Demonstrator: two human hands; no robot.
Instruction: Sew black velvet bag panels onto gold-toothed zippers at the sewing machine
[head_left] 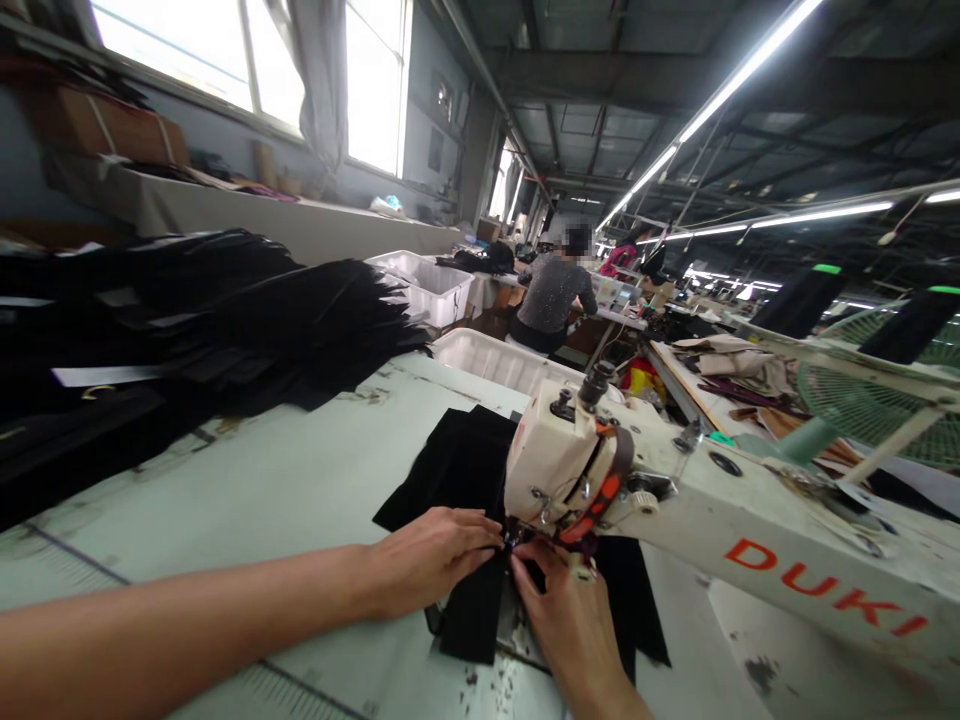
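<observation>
A white sewing machine (559, 455) marked "DUKI" stands on the pale green table, its needle area low over black fabric (450, 465). The fabric spreads behind the machine head, and a strip of it hangs towards me in front. My left hand (442, 555) lies on the fabric just left of the needle, fingers stretched out together and flat. At the right of the needle, the thumb and forefinger of my right hand (574, 605) come together on the black fabric; the machine head partly hides these fingers. More black fabric (634, 595) lies to the right of that hand.
A large heap of black cloth pieces (247, 310) covers the table's left end. White plastic bins (487, 360) stand beyond the far edge. Ahead, a person (551, 295) sits at another workstation. A green fan (870, 390) and thread cones (802, 300) are at the right.
</observation>
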